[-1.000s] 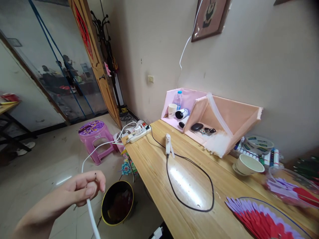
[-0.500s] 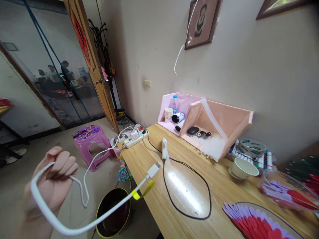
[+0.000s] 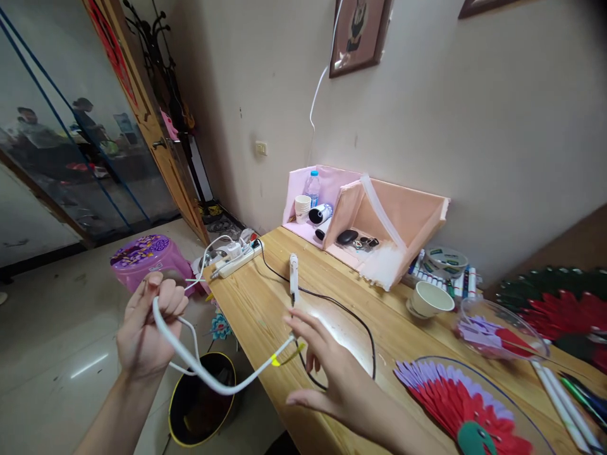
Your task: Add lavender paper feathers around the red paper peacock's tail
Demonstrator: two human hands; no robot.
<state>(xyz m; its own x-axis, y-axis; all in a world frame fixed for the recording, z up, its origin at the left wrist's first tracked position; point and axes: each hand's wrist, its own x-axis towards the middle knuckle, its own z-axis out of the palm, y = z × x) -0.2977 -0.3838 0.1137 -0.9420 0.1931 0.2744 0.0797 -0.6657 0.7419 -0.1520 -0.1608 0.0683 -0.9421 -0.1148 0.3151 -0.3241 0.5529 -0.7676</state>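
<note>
My left hand (image 3: pixel 150 332) is closed around a thick white charging cable (image 3: pixel 226 388) and lifts it beside the table edge. The cable sags in a curve to the right, with a yellow tag (image 3: pixel 275 361) near its plug end. My right hand (image 3: pixel 334 370) is over the table by that end, fingers spread and thumb apart. The plug itself is hidden behind the fingers, and I cannot tell whether they touch it. A slim white device (image 3: pixel 294 278) with a black cord (image 3: pixel 358 316) stands just beyond my right hand.
A white power strip (image 3: pixel 239 262) lies at the table's left corner. Pink box compartments (image 3: pixel 403 202) stand against the wall. To the right are a paper cup (image 3: pixel 430 299), a plastic bowl (image 3: pixel 502 328) and a red-purple feathered craft (image 3: pixel 467 404). A black bin (image 3: pixel 202 411) and pink stool (image 3: pixel 152 262) are on the floor.
My right hand has come in from the lower right to the cable's plug end. My left hand, holding the cable, has moved right toward the table. The view has turned somewhat right.
</note>
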